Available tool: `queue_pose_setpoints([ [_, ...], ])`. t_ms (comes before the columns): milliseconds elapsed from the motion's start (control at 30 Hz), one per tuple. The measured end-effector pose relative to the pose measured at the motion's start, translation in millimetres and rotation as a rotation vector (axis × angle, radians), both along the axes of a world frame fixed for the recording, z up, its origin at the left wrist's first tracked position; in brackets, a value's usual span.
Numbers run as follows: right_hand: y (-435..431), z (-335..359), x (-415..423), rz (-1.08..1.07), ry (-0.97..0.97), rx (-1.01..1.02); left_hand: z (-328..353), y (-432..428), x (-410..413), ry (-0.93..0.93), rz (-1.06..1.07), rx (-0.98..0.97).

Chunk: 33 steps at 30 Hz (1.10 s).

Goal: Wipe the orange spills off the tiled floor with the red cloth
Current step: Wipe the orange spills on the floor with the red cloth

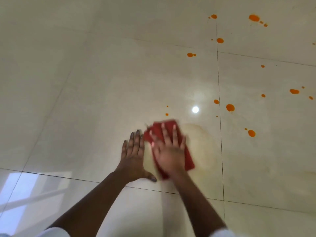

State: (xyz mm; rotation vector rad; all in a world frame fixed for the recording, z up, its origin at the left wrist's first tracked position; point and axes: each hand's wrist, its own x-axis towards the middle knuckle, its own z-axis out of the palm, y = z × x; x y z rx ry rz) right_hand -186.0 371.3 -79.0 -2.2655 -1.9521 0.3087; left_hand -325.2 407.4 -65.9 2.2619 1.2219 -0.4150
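Both hands are flat, fingers straight: left hand [132, 156] on the tiled floor [102, 82], right hand [168, 151] pressing the red cloth [189, 159] just beside it. Soft and limp, the cloth probably needs broad palm pressure. Orange spills [230, 107] lie beyond.

round light glare [195, 109]: right of centre | window reflection [25, 189]: lower left, pale blue
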Motion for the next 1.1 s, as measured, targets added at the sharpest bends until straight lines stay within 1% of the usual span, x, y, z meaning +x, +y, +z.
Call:
queue_pose_setpoints([
  [33, 31.4, 4.3, 22.2, 0.0, -0.023, -0.076, -0.3, 0.6, -0.8, -0.005, -0.001, -0.002],
  [67, 53.4, 2.3, 49.1, -0.098, -0.043, -0.098, -0.5, 1.1, -1.8, 0.0, 0.002, 0.003],
  [100, 58.5, -0.8, 75.1, -0.242, -0.044, -0.118, 0.1, 0.0, -1.2, 0.007, 0.001, 0.015],
  [167, 30.5, -7.2, 95.9, -0.537, 0.028, -0.082, 0.7, 0.0, -0.1, 0.014, 0.012, 0.018],
  [200, 7.8, -7.1, 84.9, -0.608, 0.002, -0.058, 0.0, -0.3, 0.8, 0.015, 0.021, 0.01],
  [233, -12.9, -2.1, 60.8, -0.596, -0.024, -0.033, -1.3, 0.2, 1.6, 0.017, 0.03, 0.005],
  [267, -25.8, -0.4, 32.0, -0.526, -0.014, -0.021, -2.7, 0.4, 1.7, 0.019, 0.035, 0.002],
  [300, -25.6, -3.2, 8.0, -0.407, 0.012, -0.018, -4.1, 1.4, 2.1, 0.017, 0.037, 0.0],
  [367, 13.0, -1.3, -11.1, -0.084, 0.018, -0.006, -4.9, 1.7, 1.6, 0.005, 0.036, -0.001],
  [400, 45.0, -0.3, -5.7, 0.021, 0.009, -0.016, -4.8, 1.6, -0.6, -0.006, 0.042, -0.004],
  [433, 73.0, 1.0, 9.0, 0.042, -0.021, -0.06, -3.8, 1.6, -1.7, -0.019, 0.041, -0.008],
  [500, 99.8, -1.8, 59.0, -0.163, -0.08, -0.108, -3.4, 1.1, -0.7, -0.038, 0.034, -0.003],
  [533, 93.7, -3.8, 83.4, -0.298, -0.076, -0.129, -3.7, 0.8, -0.9, -0.043, 0.038, 0.003],
  [600, 53.9, -7.2, 104.7, -0.547, -0.01, -0.078, -4.0, 0.6, -0.9, -0.039, 0.045, 0.018],
  [633, 28.9, -6.1, 94.4, -0.627, -0.031, -0.052, -5.1, 1.3, -1.0, -0.028, 0.046, 0.021],
  [667, 4.0, -2.9, 72.4, -0.642, -0.054, -0.022, -5.4, 1.2, 0.9, -0.019, 0.049, 0.018],
  [700, -12.6, -4.3, 42.7, -0.58, -0.053, -0.007, -5.2, 1.3, 0.0, -0.007, 0.055, 0.017],
  [767, -17.9, -7.0, -2.1, -0.332, -0.039, -0.027, -4.1, 2.8, 1.0, 0.009, 0.058, 0.01],
  [833, 12.0, -4.9, 1.1, -0.099, -0.059, -0.014, -1.3, 4.1, 1.9, 0.014, 0.042, 0.008],
  [867, 26.9, -5.1, 20.6, -0.067, -0.091, -0.042, 0.3, 4.5, 1.8, 0.015, 0.036, -0.004],
  [900, 34.5, -5.2, 46.5, -0.126, -0.114, -0.077, 1.1, 4.7, 1.7, 0.018, 0.029, -0.013],
  [967, 11.7, -9.2, 96.4, -0.425, -0.077, -0.122, 3.0, 3.1, 1.1, 0.016, 0.013, -0.008],
  [1000, -10.8, -9.4, 106.9, -0.575, -0.031, -0.079, 4.0, 2.7, 0.8, 0.011, -0.003, 0.003],
  [1033, -35.9, -7.3, 103.0, -0.694, -0.028, -0.056, 5.2, 1.9, 2.0, 0.001, -0.028, 0.017],
  [1067, -60.0, -4.3, 85.9, -0.749, -0.054, -0.041, 5.7, 0.5, 4.0, -0.014, -0.065, 0.033],
  [1100, -78.5, -3.2, 61.9, -0.713, -0.057, -0.042, 6.6, -3.3, 7.1, -0.035, -0.111, 0.045],
])
